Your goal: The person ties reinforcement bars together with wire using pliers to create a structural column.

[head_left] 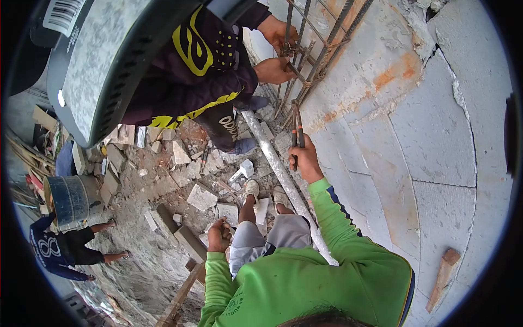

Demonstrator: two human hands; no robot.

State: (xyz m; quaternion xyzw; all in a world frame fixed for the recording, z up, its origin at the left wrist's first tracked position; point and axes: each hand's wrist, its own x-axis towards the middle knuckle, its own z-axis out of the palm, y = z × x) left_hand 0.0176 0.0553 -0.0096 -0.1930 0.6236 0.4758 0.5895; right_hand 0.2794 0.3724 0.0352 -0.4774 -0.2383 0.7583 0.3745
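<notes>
My right hand (306,159) is closed around the handles of a pair of pincers (297,131) with orange-and-black grips. The pincers' jaws point up toward the lower end of a rebar cage (321,60), beside the block wall. In front of my left thigh, my left hand (219,235) is curled into a fist; whatever it may hold is hidden. A co-worker in a dark jersey with yellow markings (201,82) has both hands on the rebar, one hand (277,35) above the other (273,70).
A whitish pole (278,169) slants past my legs. Broken blocks (201,197) and a trowel-like tool (243,170) lie on rubble. A large grey-black object with a barcode label (98,65) blocks the upper left. Another person (65,245) stands near a blue drum (73,200). Wood (444,275) lies right.
</notes>
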